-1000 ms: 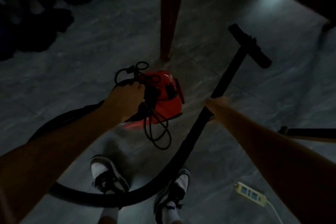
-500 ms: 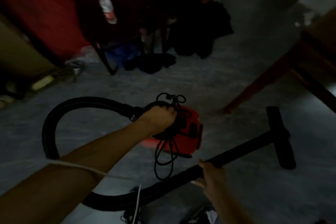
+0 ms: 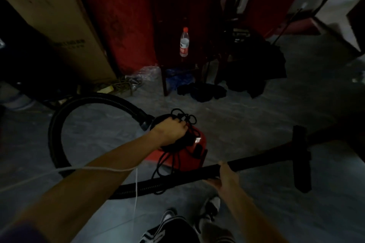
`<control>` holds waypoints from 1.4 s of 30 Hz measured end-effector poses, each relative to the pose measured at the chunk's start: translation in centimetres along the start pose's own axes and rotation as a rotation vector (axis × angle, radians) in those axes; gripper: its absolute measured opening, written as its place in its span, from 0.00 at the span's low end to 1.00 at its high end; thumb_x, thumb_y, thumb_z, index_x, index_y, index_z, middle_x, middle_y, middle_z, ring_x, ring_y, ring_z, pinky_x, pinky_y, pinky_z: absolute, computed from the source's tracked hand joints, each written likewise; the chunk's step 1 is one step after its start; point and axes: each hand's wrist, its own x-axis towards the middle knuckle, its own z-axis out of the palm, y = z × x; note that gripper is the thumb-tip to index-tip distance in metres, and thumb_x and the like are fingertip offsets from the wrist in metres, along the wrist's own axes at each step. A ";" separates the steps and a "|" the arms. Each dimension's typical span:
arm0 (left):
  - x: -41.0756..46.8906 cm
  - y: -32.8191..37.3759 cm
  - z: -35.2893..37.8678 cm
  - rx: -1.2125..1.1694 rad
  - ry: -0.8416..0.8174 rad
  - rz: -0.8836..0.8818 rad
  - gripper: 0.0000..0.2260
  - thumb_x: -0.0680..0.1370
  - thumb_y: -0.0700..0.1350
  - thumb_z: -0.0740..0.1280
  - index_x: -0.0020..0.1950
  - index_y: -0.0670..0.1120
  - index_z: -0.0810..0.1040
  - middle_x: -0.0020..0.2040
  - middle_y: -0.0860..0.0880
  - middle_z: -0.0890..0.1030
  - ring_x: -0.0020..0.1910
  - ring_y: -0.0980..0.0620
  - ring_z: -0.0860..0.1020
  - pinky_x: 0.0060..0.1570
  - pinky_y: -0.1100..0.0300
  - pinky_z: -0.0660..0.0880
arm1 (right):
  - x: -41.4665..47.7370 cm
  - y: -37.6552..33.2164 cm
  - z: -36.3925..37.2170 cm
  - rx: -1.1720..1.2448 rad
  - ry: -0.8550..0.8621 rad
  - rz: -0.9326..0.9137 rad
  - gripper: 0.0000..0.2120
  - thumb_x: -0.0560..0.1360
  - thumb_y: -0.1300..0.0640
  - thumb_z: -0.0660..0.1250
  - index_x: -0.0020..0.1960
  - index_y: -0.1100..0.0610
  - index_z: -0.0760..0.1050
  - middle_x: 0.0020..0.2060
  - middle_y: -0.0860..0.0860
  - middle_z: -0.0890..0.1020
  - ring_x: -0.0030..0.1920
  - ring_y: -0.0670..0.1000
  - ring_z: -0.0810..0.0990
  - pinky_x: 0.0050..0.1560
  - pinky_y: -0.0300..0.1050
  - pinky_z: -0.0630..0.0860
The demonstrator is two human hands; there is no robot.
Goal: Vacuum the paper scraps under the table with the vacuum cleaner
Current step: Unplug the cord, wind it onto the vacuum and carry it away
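The red vacuum cleaner body (image 3: 194,153) hangs low over the grey floor, with my left hand (image 3: 170,132) shut on its top handle among a bundle of black power cord (image 3: 184,119). A black ribbed hose (image 3: 83,102) loops from the body round to the left and back under my arms. My right hand (image 3: 227,173) grips the black wand (image 3: 262,161), which ends in a flat floor nozzle (image 3: 301,159) at the right. No paper scraps show in this dim view.
A large cardboard box (image 3: 59,31) leans at the back left beside red panels. A plastic bottle (image 3: 184,42) stands on a dark stool, with dark clothes (image 3: 201,89) on the floor behind. A thin white cord (image 3: 136,189) crosses my left forearm. My shoes (image 3: 211,206) are below.
The view swung from looking down at the table leg up toward the cluttered back of the room. Both hands kept their grip, and the vacuum body and wand moved along with me.
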 end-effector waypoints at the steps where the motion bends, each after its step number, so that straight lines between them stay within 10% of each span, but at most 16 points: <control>1: 0.0 -1.1 -0.1 -0.006 -0.013 -0.007 0.16 0.80 0.41 0.57 0.67 0.40 0.68 0.65 0.40 0.72 0.60 0.41 0.74 0.55 0.49 0.71 | 0.3 -0.6 0.9 -0.003 -0.024 0.023 0.14 0.79 0.57 0.64 0.60 0.65 0.70 0.44 0.62 0.78 0.39 0.62 0.79 0.33 0.59 0.80; 19: 10.9 -22.5 6.5 -0.005 -0.200 0.000 0.23 0.81 0.43 0.57 0.75 0.44 0.59 0.71 0.43 0.67 0.62 0.43 0.73 0.60 0.52 0.70 | 10.9 -6.4 18.5 0.063 -0.060 0.229 0.17 0.77 0.60 0.66 0.63 0.66 0.71 0.59 0.65 0.76 0.58 0.68 0.77 0.22 0.53 0.79; 24: 14.4 -29.6 10.2 -0.004 -0.256 0.179 0.22 0.80 0.40 0.57 0.74 0.41 0.59 0.69 0.41 0.68 0.60 0.40 0.75 0.55 0.50 0.71 | 12.9 -4.1 27.2 0.067 0.074 0.244 0.14 0.79 0.57 0.65 0.58 0.67 0.73 0.54 0.66 0.78 0.55 0.69 0.78 0.46 0.62 0.80; 28: 15.9 -36.6 14.9 0.069 -0.169 0.359 0.21 0.75 0.38 0.65 0.67 0.38 0.70 0.59 0.40 0.77 0.45 0.42 0.81 0.42 0.53 0.75 | 13.7 -1.2 35.4 0.187 0.136 0.260 0.15 0.78 0.59 0.66 0.60 0.67 0.73 0.55 0.64 0.79 0.43 0.59 0.80 0.26 0.46 0.78; 33: 17.4 -43.6 20.6 0.242 -0.144 0.522 0.17 0.54 0.40 0.80 0.42 0.43 0.84 0.33 0.47 0.81 0.20 0.50 0.74 0.20 0.61 0.69 | 14.9 2.3 45.1 0.321 0.210 0.272 0.07 0.77 0.64 0.66 0.53 0.66 0.74 0.48 0.65 0.79 0.47 0.63 0.79 0.40 0.58 0.80; 37: 19.2 -46.6 24.2 0.270 -0.199 0.576 0.17 0.60 0.41 0.76 0.47 0.43 0.83 0.41 0.46 0.83 0.28 0.49 0.79 0.29 0.58 0.76 | 17.3 5.4 49.5 0.401 0.252 0.295 0.14 0.75 0.61 0.69 0.56 0.68 0.74 0.46 0.63 0.79 0.46 0.63 0.81 0.39 0.58 0.82; 42: 23.4 -47.8 31.4 0.266 -0.359 0.554 0.21 0.79 0.37 0.57 0.72 0.39 0.61 0.69 0.39 0.67 0.60 0.41 0.75 0.58 0.49 0.71 | 23.9 10.3 53.2 0.492 0.223 0.328 0.14 0.74 0.61 0.70 0.57 0.65 0.75 0.49 0.63 0.82 0.48 0.65 0.82 0.33 0.53 0.81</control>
